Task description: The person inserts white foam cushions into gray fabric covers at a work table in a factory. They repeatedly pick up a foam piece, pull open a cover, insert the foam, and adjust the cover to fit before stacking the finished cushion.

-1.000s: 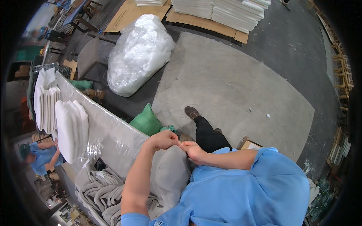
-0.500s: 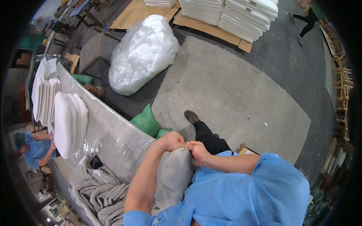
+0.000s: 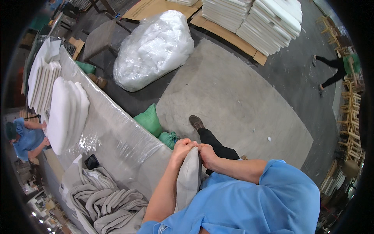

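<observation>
My left hand (image 3: pixel 184 149) and my right hand (image 3: pixel 208 155) meet at the far edge of a grey fabric cushion cover (image 3: pixel 188 180), both closed with fingers pinching the cloth. The cover looks filled out and stands on edge against my body, at the table's near side. To its left, more grey fabric covers (image 3: pixel 113 202) lie heaped on the plastic-wrapped table (image 3: pixel 113 136). Beside the heap is a small black object (image 3: pixel 92 161), perhaps a phone. What my fingertips press on is partly hidden by my knuckles.
White foam pads (image 3: pixel 64 117) stand at the table's left, near a person in blue (image 3: pixel 27 138). Green sacks (image 3: pixel 149 120) lean below the table's far edge. A big plastic-wrapped bundle (image 3: pixel 156 50), stacked white pads (image 3: pixel 269 23) and a walking person (image 3: pixel 331 70) are farther off.
My hands have drawn closer together and shifted slightly right, pulling the cover's edge into a narrower peak. My view has turned a little. The far person has moved along the floor.
</observation>
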The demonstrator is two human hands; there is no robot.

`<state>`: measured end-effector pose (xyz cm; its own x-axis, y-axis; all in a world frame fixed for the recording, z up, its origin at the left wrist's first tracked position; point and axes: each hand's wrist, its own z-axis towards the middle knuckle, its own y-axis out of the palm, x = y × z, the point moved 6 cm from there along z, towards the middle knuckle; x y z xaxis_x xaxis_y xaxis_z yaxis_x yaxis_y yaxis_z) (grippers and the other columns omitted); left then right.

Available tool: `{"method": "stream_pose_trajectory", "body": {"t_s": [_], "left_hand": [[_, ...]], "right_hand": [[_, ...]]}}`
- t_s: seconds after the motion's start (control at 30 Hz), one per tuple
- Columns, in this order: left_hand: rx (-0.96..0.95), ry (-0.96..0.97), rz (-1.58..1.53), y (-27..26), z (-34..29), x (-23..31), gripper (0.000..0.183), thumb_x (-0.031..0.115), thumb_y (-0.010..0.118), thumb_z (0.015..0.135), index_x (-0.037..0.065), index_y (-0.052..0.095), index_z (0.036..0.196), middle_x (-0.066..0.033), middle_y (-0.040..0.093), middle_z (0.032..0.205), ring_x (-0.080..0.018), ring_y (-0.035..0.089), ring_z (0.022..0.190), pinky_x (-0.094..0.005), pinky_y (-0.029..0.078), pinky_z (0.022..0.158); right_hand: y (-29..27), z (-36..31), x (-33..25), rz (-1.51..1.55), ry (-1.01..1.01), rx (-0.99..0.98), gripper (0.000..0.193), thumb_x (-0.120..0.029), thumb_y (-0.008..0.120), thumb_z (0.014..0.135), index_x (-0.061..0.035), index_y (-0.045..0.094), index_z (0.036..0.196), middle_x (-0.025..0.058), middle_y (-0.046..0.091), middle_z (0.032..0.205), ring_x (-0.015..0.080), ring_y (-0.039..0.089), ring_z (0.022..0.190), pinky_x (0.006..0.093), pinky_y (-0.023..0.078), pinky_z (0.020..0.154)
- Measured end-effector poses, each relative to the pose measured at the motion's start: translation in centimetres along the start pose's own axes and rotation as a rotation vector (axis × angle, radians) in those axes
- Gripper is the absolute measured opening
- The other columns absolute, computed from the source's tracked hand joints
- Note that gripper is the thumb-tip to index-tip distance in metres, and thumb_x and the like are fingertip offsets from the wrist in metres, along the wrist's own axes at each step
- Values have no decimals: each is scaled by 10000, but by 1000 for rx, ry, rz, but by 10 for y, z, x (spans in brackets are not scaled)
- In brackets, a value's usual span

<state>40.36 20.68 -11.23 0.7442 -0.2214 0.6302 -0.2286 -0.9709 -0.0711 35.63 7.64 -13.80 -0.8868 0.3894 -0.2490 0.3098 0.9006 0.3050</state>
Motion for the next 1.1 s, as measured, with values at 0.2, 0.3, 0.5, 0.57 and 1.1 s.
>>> {"method": "stream_pose_trajectory", "body": {"t_s": [0.2,0.3,0.5,0.57,1.1], "left_hand": [[289,148,291,-13,8,-24,367,334,769,831,-4,682,719,-192,674,714,-327,660,655,-466,520,661],[292,142,337,-12,8,-12,359,343,760,823,0,705,734,-221,699,767,-371,688,720,-483,537,713],[257,112,264,2,13,9,325,300,742,814,5,673,696,-195,702,742,-345,695,708,-473,540,707],[255,51,195,0,15,3,317,288,738,806,9,655,683,-194,699,733,-344,692,701,-477,536,700],[330,43,248,3,22,-24,224,207,659,745,-13,655,701,-264,689,814,-437,686,806,-521,521,740]], "right_hand": [[5,21,15,-29,149,-130,113,-131,614,969,-55,685,923,62,687,889,204,643,789,395,522,730],[7,17,13,26,225,-171,174,-151,583,979,-36,690,1052,110,722,1018,252,698,929,440,567,853],[7,6,-8,-59,234,-163,346,-306,461,1029,-51,679,1115,127,724,1045,286,711,958,499,576,880],[11,8,-10,-106,208,-115,330,-309,468,1025,-63,678,1092,116,725,1010,286,715,914,490,585,841],[-13,52,19,-361,253,-184,280,-258,473,1028,-101,704,1051,90,734,993,268,723,879,437,597,801]]}}
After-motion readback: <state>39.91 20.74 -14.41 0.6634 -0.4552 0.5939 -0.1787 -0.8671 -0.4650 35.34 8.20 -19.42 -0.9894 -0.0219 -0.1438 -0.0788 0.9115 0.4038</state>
